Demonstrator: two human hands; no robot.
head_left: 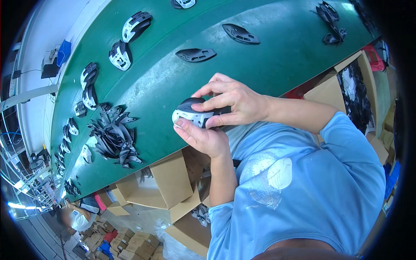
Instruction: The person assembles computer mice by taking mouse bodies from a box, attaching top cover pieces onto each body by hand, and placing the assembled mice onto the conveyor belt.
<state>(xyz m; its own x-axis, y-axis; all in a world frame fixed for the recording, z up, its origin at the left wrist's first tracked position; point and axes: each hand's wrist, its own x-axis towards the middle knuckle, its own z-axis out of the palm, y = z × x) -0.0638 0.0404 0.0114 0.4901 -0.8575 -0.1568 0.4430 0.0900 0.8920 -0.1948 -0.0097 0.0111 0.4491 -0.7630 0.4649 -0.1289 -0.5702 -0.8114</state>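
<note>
Above the table's near edge, both my hands close around one curved plastic shell (190, 116), black on top with a white, slotted side. My left hand (201, 138) supports it from below, its thumb against the white rim. From above, my right hand (236, 100) presses its fingers and thumb on the black top and the end nearest it. The fingers cover part of that end. Beyond the hands, two loose black slotted curved pieces, a nearer one (196, 55) and a farther one (241, 34), lie on the green table (156, 86).
Left of my hands is a heap of black curved parts (115, 136). Black-and-white shells (120, 55) form a line along the far side. More black parts (331, 21) lie far right. Open cardboard boxes (167, 182) stand below the near edge; another person (80, 219) is lower left.
</note>
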